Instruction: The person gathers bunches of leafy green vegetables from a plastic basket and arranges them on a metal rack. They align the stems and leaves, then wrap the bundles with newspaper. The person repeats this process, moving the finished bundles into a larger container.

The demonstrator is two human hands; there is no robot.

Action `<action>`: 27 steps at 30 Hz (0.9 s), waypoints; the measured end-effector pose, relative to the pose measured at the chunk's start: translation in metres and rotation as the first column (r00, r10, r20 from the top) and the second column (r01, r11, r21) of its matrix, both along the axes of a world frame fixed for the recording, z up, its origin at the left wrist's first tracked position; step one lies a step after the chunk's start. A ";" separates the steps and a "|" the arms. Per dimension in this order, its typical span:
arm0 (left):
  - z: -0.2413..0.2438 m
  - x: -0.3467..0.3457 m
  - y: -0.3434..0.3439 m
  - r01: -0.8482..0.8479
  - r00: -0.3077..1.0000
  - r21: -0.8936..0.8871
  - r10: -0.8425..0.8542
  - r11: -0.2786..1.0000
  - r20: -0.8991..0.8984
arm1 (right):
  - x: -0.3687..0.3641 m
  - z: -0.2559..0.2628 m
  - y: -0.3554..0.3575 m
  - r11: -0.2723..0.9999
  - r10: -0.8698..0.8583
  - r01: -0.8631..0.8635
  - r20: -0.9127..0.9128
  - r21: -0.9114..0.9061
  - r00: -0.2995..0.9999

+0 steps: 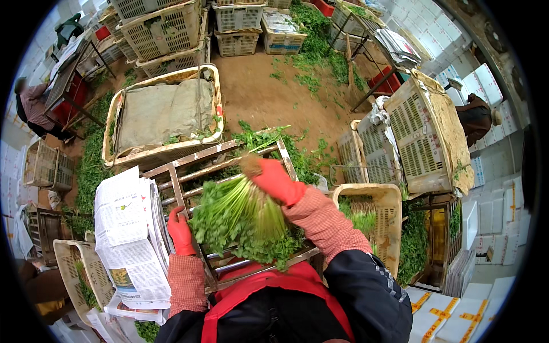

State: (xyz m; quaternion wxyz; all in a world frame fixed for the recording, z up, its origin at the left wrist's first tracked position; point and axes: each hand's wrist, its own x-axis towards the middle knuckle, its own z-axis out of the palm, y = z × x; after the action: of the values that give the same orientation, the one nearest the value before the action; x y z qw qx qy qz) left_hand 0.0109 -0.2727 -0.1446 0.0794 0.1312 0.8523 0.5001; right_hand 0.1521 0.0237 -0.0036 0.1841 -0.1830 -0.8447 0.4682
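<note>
Red rubber gloves cover both hands. My right hand (pixel 274 180) grips a large bunch of leafy green herbs (pixel 240 214), like cilantro or celery leaf, by its root end. The leaves hang down towards me over a metal rack (pixel 180 182) with steel bars. At the rack's left side, my left hand (pixel 180 231) has its fingers apart and holds nothing. It is beside a stack of newspapers (pixel 124 231) lying on the rack's left end. Loose green sprigs (pixel 261 139) lie at the rack's far edge.
A plastic crate (pixel 388 227) with bundled herbs stands right of the rack. Beyond the rack is a cloth-covered crate (pixel 161 154). Stacked crates (pixel 416 128) rise at the right. Cut greens (pixel 315 81) litter the brown floor. People are at the far left and right.
</note>
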 end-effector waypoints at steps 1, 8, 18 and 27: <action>-0.003 0.000 0.002 -0.018 0.996 -0.075 0.012 0.997 -0.084 | 0.009 0.017 0.011 0.999 -0.045 0.046 0.052 -0.007 0.998; 0.001 -0.048 -0.014 -0.268 0.941 -0.507 0.109 0.820 -0.321 | 0.067 0.109 0.072 0.923 -0.381 0.384 -0.117 0.003 0.917; 0.009 -0.017 0.007 -0.010 0.974 -0.542 -0.114 0.840 -0.195 | 0.046 0.001 0.035 0.948 -0.109 0.118 -0.046 0.296 0.993; 0.012 0.001 -0.012 0.019 0.996 -0.378 -0.052 0.926 -0.077 | 0.045 0.037 0.015 0.863 0.085 -0.022 -0.104 0.505 0.991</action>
State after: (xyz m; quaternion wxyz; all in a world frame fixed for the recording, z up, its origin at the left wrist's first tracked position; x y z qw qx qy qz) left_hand 0.0121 -0.2846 -0.1324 0.0755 0.1504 0.9325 0.3196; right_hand 0.1970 0.0392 0.0338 0.2638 -0.0761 -0.9293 0.2471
